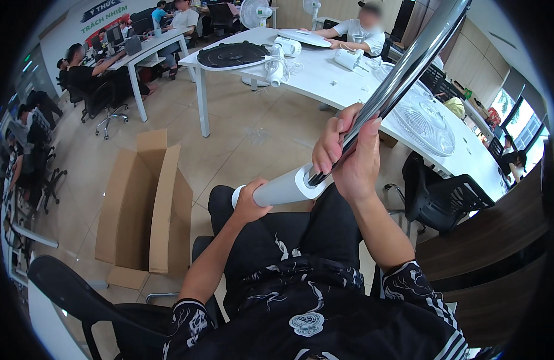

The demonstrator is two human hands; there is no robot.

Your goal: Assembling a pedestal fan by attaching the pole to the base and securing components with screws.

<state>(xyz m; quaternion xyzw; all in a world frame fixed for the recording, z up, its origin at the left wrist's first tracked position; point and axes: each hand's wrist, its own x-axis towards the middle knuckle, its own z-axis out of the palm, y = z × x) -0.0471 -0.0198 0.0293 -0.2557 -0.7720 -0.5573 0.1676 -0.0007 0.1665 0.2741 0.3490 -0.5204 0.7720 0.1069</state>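
Seated view. Our left hand (250,203) wraps around the white tube (283,188), bracing it across our lap so that its open end faces up. Our right hand (348,157) clamps the shiny metal pole (403,75) just above that opening, keeping the two in line. An open cardboard box (146,207) lies on the floor to our left.
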